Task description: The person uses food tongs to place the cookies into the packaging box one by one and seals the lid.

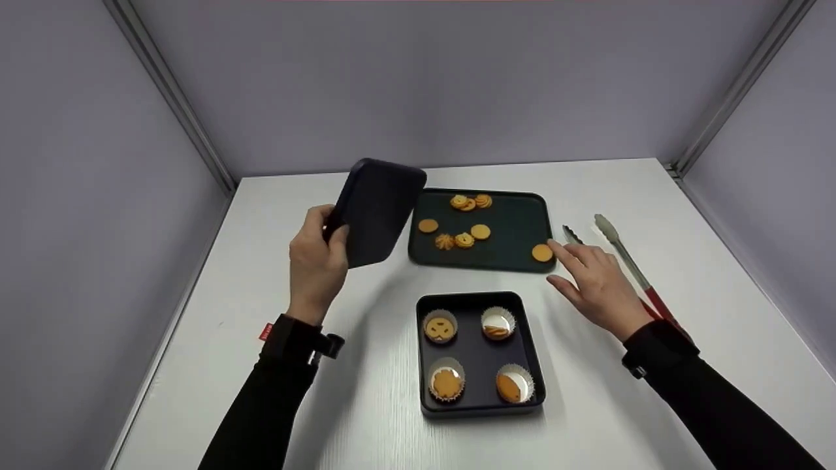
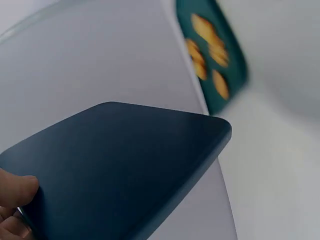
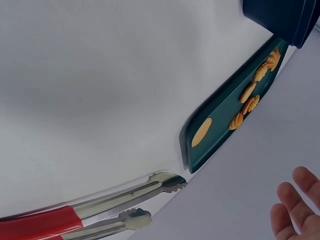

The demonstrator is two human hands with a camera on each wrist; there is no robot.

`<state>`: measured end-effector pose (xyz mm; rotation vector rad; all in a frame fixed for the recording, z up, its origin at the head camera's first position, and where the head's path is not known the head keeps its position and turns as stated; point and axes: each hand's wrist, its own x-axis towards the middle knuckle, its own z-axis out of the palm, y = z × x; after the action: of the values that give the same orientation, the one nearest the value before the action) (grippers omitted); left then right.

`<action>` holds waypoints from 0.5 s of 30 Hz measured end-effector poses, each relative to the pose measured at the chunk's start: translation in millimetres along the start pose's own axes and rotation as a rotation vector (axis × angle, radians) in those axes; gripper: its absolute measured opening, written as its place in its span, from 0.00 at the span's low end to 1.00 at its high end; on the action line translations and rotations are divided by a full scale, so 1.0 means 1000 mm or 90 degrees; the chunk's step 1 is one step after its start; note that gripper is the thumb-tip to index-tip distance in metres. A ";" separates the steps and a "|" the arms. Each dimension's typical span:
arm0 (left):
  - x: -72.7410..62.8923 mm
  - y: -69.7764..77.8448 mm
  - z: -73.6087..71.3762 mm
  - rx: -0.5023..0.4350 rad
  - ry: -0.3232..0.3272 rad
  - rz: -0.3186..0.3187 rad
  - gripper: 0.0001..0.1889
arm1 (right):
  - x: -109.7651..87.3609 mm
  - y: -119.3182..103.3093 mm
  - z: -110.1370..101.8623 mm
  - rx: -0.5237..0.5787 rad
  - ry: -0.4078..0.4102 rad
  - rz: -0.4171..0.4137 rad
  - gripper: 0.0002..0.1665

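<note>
My left hand (image 1: 319, 261) grips a dark rectangular lid (image 1: 382, 212) by its near left edge, thumb on its face, and holds it tilted up above the table. In the left wrist view the lid (image 2: 120, 165) fills the lower part. My right hand (image 1: 597, 287) holds nothing; its fingers reach out over the right edge of the green tray (image 1: 516, 225), near a round cookie (image 1: 542, 252). A dark square box (image 1: 471, 356) stands in front, with paper cups in its corners. They hold a face-shaped cookie (image 1: 441, 329), a flower-shaped cookie (image 1: 447, 384) and other cookies (image 1: 508, 388).
Red-handled metal tongs (image 1: 630, 261) lie right of the tray, partly behind my right hand. Several cookies (image 1: 464, 240) are spread on the tray. Grey panels (image 1: 418, 85) enclose the white table (image 1: 261, 228) at the back and sides.
</note>
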<state>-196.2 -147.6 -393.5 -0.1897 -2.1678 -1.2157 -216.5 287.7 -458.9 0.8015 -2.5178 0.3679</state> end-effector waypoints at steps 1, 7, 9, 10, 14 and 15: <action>0.000 0.004 0.000 -0.036 0.000 -0.014 0.12 | 0.001 -0.001 0.000 0.004 0.002 0.001 0.39; -0.003 0.025 0.002 -0.213 -0.028 -0.121 0.15 | 0.006 -0.008 0.000 0.038 0.000 0.006 0.39; -0.005 0.030 0.004 -0.255 -0.046 -0.154 0.15 | 0.008 -0.011 0.000 0.058 -0.003 0.012 0.40; -0.007 0.033 0.005 -0.275 -0.055 -0.170 0.15 | 0.009 -0.012 0.000 0.070 -0.004 0.016 0.40; -0.012 0.039 0.013 -0.354 -0.089 -0.214 0.15 | 0.013 -0.017 0.000 0.133 -0.002 0.039 0.39; -0.014 0.040 0.015 -0.371 -0.097 -0.223 0.15 | 0.014 -0.019 0.000 0.154 -0.003 0.048 0.39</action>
<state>-175.6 -110.1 -378.4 -0.1503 -1.9631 -2.0800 -215.1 266.5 -450.0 0.7977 -2.5447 0.7079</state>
